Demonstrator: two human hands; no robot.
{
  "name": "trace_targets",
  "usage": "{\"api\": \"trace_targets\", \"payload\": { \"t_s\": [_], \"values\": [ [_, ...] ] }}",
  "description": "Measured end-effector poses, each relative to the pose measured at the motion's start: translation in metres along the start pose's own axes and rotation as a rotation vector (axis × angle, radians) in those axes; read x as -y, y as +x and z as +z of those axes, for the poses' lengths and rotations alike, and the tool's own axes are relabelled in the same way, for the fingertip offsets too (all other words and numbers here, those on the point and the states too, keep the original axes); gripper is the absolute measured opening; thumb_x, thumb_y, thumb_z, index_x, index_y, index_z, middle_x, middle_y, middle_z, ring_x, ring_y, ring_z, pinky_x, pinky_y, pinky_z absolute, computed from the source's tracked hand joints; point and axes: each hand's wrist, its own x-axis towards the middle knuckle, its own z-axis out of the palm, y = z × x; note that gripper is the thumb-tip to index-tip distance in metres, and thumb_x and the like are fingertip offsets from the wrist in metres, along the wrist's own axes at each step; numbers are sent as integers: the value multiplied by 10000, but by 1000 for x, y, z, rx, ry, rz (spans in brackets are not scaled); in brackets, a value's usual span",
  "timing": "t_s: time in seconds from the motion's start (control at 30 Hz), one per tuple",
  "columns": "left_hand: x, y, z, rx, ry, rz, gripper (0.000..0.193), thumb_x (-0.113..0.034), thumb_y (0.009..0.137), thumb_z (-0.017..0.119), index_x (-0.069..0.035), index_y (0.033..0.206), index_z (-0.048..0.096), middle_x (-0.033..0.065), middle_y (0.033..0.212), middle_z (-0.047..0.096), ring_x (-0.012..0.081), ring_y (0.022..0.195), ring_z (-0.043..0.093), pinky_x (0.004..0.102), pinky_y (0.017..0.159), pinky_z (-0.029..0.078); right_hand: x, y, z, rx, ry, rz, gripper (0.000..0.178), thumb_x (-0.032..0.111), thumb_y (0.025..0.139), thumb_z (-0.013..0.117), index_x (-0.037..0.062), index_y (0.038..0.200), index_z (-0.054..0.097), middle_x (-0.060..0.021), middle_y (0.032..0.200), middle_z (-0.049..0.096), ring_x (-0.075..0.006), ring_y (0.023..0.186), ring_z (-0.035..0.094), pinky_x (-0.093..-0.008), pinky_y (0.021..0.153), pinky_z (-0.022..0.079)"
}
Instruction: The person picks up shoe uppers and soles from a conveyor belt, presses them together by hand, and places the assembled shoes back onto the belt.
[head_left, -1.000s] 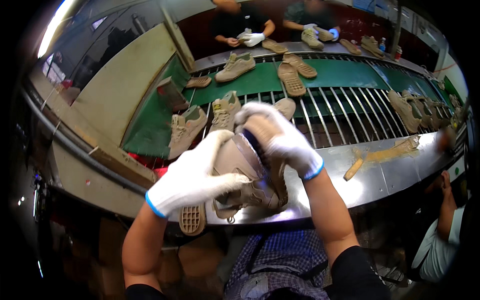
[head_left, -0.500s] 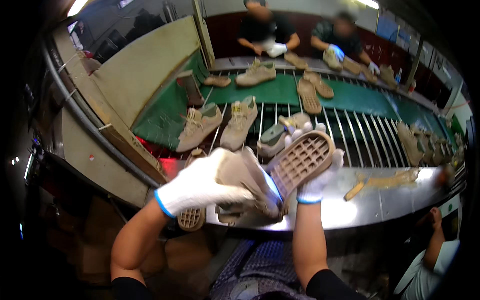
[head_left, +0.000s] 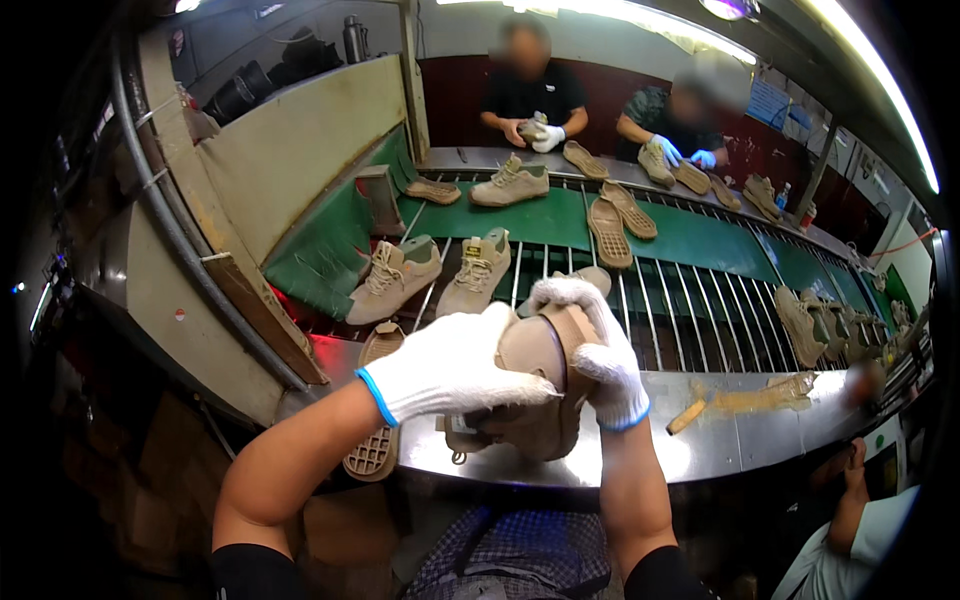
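A beige shoe upper [head_left: 526, 352] is held heel up above the near metal ledge. My left hand [head_left: 445, 368], in a white knitted glove with a blue cuff, grips its left side, fingers closed. My right hand [head_left: 605, 360], gloved alike, wraps round a tan rubber sole [head_left: 572, 338] and presses it against the upper's right side. The sole's far end is hidden under my fingers. Beyond my hands, part of another shoe [head_left: 592, 278] shows on the rack. A loose sole [head_left: 372, 456] with a grid pattern lies beside my left forearm, partly covered.
Two beige laced shoes [head_left: 395, 280] stand on the metal-bar rack [head_left: 690, 310]. A pair of soles [head_left: 608, 232] and another shoe [head_left: 510, 184] rest farther back, by the green belt [head_left: 720, 248]. A tan stick [head_left: 686, 417] lies on the ledge. Two co-workers handle shoe parts opposite; another person's arm shows at lower right.
The sole in my right hand, earlier tilted away from the upper with its grid side showing, has turned and closed against it. My view has tipped up slightly.
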Motion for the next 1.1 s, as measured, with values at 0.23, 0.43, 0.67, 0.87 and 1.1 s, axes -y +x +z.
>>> {"api": "trace_targets", "payload": {
  "t_s": [0.23,0.43,0.67,0.87,1.1],
  "values": [
    [15,13,-2,-1,-92,-15,925,-671,802,871,33,1347,618,260,1181,768,343,1104,763,422,974,591,6,7,16,2,-158,30,675,300,803,731,32,1409,607,-80,1388,611,-220,1357,549,-357,1213,384],
    [23,18,2,-30,-51,-90,952,-704,796,856,23,1360,611,260,1187,764,346,1106,760,431,967,593,-9,16,20,-72,-37,17,686,385,799,775,19,1354,609,-150,1376,609,-282,1286,599,-394,1163,465],
    [4,12,-2,-20,28,-58,962,-763,802,803,57,1266,608,323,1118,757,458,1051,765,486,921,609,-13,12,1,3,-102,-68,652,375,853,720,-4,1377,639,-142,1484,584,-291,1455,507,-415,1275,326],
    [-33,-3,10,22,89,-38,941,-767,811,779,72,1188,578,334,1030,750,498,980,766,517,866,620,6,-7,-15,33,-250,-59,755,582,876,692,-14,1339,694,-190,1526,579,-332,1480,496,-451,1285,309],
    [-40,6,8,77,99,77,949,-787,797,767,43,1226,593,308,1023,761,480,966,774,524,876,615,59,-16,-8,123,-727,-156,257,148,924,653,18,1145,671,-175,1263,657,-330,1228,640,-449,1123,485]
  ]
}}
